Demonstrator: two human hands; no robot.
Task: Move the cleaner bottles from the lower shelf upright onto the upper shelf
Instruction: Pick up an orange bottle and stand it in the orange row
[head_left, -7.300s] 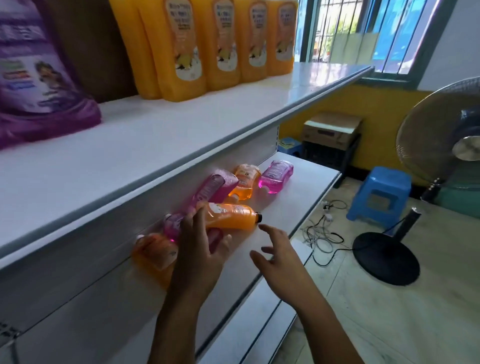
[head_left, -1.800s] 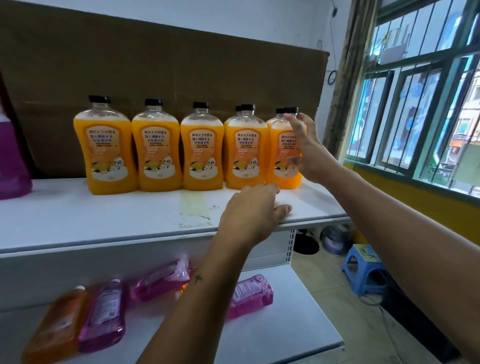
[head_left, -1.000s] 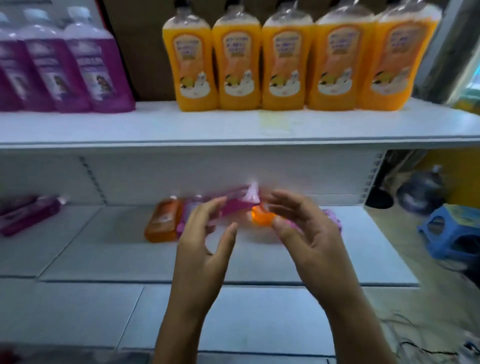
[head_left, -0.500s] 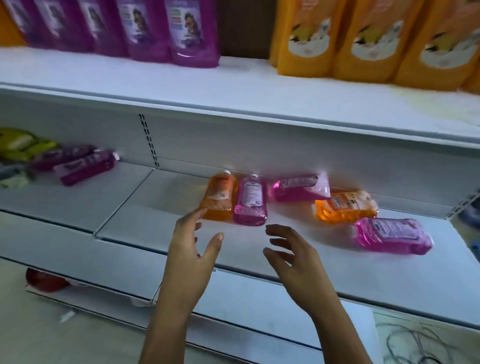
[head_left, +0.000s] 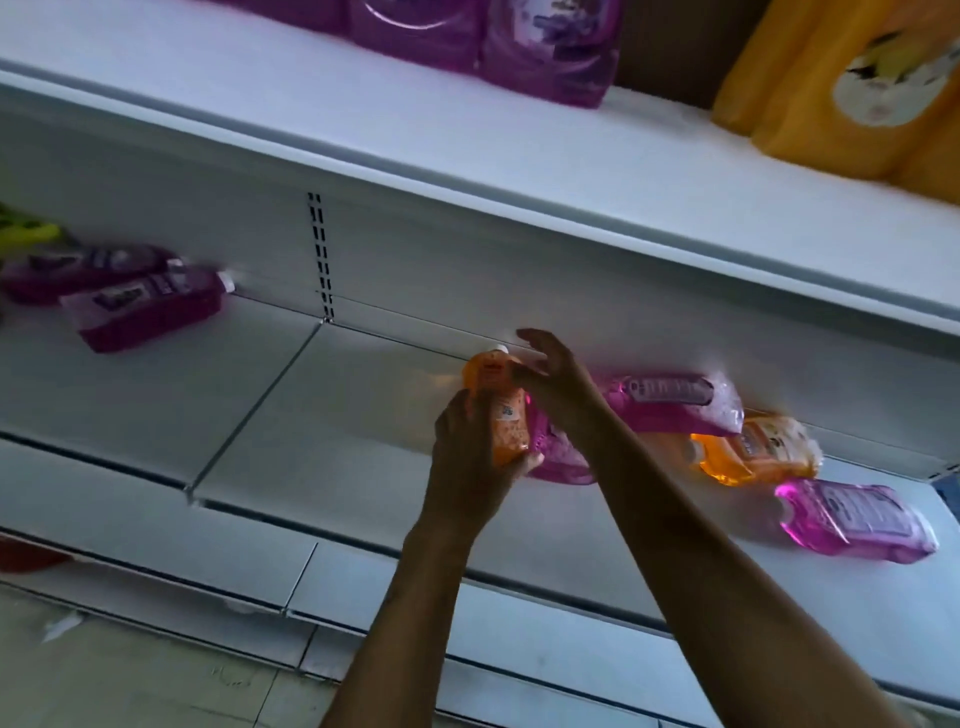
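Clear plastic orange-liquid cleaner bottle (head_left: 498, 410) lies on white lower shelf (head_left: 337, 415); translucent pink bottles (head_left: 675, 402) lie alongside.

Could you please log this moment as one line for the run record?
left hand grips orange bottle | right hand on its top | lower shelf

A bottle (head_left: 496, 410) lies on the lower shelf (head_left: 332, 415) between left hand (head_left: 470, 462) and right fingers (head_left: 540, 358); three more bottles (head_left: 675, 402) lie right of them.
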